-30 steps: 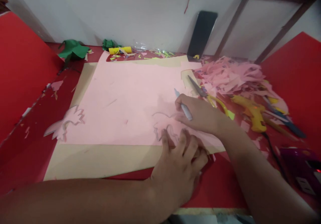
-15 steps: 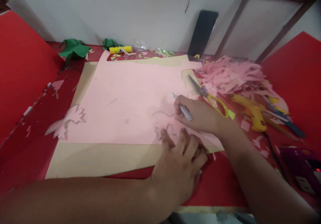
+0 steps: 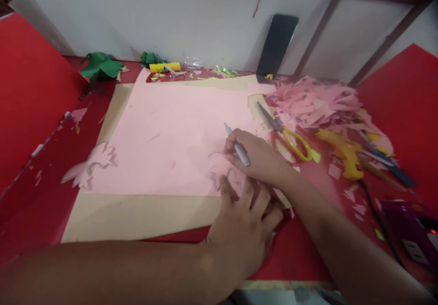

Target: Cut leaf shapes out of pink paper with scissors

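Observation:
A pink paper sheet (image 3: 153, 118) lies over a larger cream sheet (image 3: 137, 214). My left hand (image 3: 244, 223) rests on its lower right edge with fingers spread, pressing on a small pink paper shape (image 3: 221, 166) with dark-edged outlines; the fingers hide part of it. Just above, my right hand (image 3: 255, 157) is closed round a slim grey marker (image 3: 241, 152), its narrow pale end pointing up and left. At the sheet's left side lies a similar pink cutout (image 3: 94, 163) with jagged edges. Scissors with yellow handles (image 3: 296, 143) are right of my right hand.
Pink paper strips (image 3: 318, 102) are heaped at the right, beside a yellow glue gun (image 3: 344, 152) with a cord. A dark phone (image 3: 277, 45) leans on the wall. Red panels (image 3: 30, 90) stand at both sides. Green paper (image 3: 101, 66) and scraps lie at the back.
My right hand with the marker has shifted left and slightly down, uncovering a red handle below the yellow-handled scissors. My left hand stays in place.

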### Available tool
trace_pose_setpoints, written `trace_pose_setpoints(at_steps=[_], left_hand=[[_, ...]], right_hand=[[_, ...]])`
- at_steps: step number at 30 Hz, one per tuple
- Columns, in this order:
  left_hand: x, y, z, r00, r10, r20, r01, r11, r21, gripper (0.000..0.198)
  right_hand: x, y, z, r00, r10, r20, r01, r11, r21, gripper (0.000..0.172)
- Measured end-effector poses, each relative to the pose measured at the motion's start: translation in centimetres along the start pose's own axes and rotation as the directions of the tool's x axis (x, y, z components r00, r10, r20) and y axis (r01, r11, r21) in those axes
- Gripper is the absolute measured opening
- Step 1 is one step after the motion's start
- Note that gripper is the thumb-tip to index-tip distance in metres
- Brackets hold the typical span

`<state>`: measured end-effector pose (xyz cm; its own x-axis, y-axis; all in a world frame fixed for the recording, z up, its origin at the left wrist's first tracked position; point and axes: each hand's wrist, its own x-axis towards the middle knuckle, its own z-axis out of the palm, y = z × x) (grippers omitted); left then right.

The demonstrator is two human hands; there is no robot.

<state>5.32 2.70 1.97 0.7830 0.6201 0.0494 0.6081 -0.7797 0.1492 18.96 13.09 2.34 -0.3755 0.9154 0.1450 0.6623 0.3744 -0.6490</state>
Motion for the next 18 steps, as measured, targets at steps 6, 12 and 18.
trace_pose_setpoints(at_steps=[6,12,18], left_hand=[[0.1,0.0,0.0,1.000,-0.007,-0.020,0.007,1.000,0.005,0.048],[0.0,0.0,0.0,0.999,-0.014,-0.032,0.015,1.000,0.011,0.048],[0.1,-0.2,-0.3,0.999,0.004,-0.034,-0.003,1.000,0.010,0.048]], right_hand=[[0.5,-0.6,0.3,0.999,0.018,0.028,-0.021,0.993,0.114,0.020],[0.6,-0.5,0.6,1.000,-0.005,0.029,0.003,0.996,0.086,0.020],[0.9,0.1,1.2,0.997,-0.070,0.019,0.069,0.996,0.055,0.021]])
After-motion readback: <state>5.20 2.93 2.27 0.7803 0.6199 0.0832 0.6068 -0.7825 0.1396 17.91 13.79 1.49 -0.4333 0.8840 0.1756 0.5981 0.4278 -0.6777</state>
